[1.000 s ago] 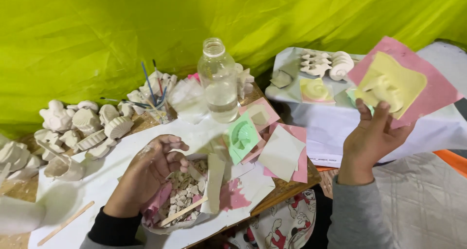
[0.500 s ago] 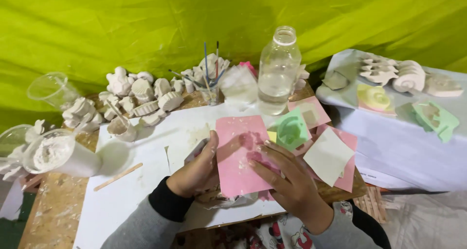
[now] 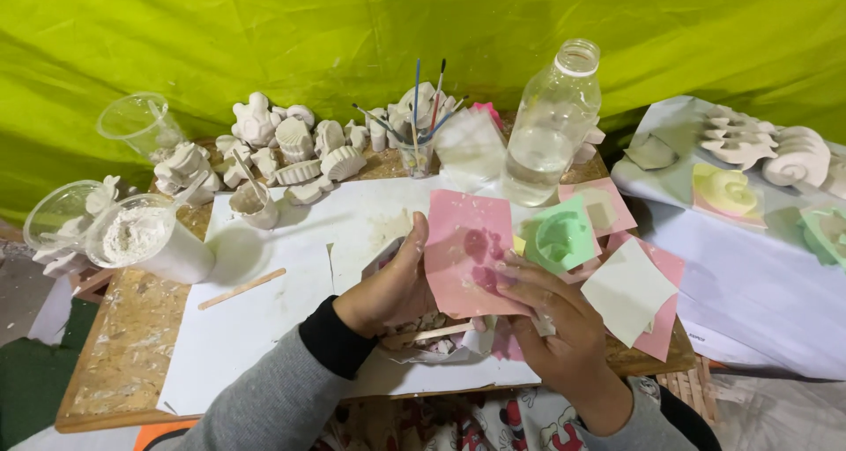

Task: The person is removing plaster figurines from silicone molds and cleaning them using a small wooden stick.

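Both hands hold a pink square mold (image 3: 470, 250) tilted up over a dish of white plaster pieces (image 3: 434, 338) with a wooden stick across it. My left hand (image 3: 390, 285) grips the mold's left edge, thumb up along it. My right hand (image 3: 548, 321) holds its right and lower edge, fingers spread on its face. A green square mold (image 3: 560, 236) lies just right of it on the table.
A clear bottle partly filled with water (image 3: 547, 135) stands behind the molds. A cup with brushes (image 3: 416, 154), several white plaster casts (image 3: 295, 149), a cup of white powder (image 3: 145, 239) and a wooden stick (image 3: 241, 288) sit on the white paper (image 3: 264, 319). More molds and shell casts (image 3: 765, 156) lie at right.
A second ago my right hand was at a pink mold on the right-hand table and my left was at the dish. Both hands now hold a pink mold over the dish.
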